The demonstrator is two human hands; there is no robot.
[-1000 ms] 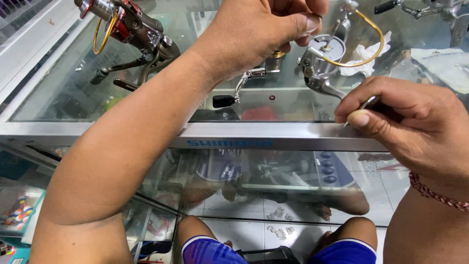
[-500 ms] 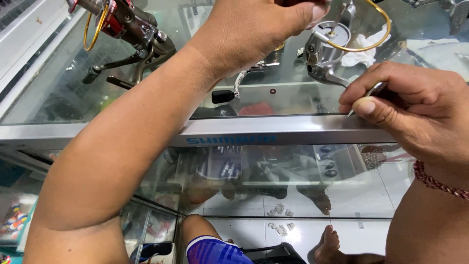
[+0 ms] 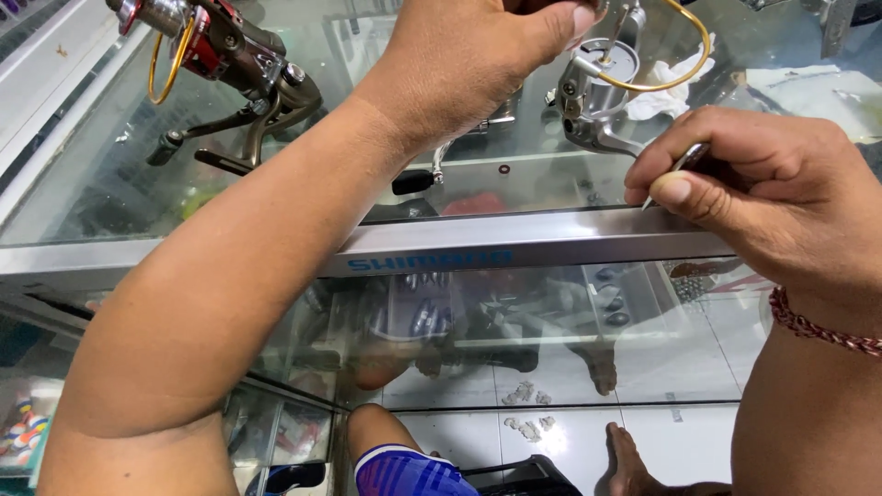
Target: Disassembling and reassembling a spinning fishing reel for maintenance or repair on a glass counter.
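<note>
My left hand reaches over the glass counter and closes on the top of a silver fishing reel with a gold bail wire. My right hand pinches a thin metal tool just right of the reel's body, its tip pointing down toward the counter's metal edge. A small dark handle knob lies under my left wrist.
A second reel, red and bronze with a gold bail, lies on the glass at the upper left. A crumpled white cloth sits behind the silver reel. Small items show on the shelves inside the case. My knees and feet are below.
The view has shifted slightly; both hands stay at the silver reel. My right hand with the tool has edged a little to the left, closer to the reel.
</note>
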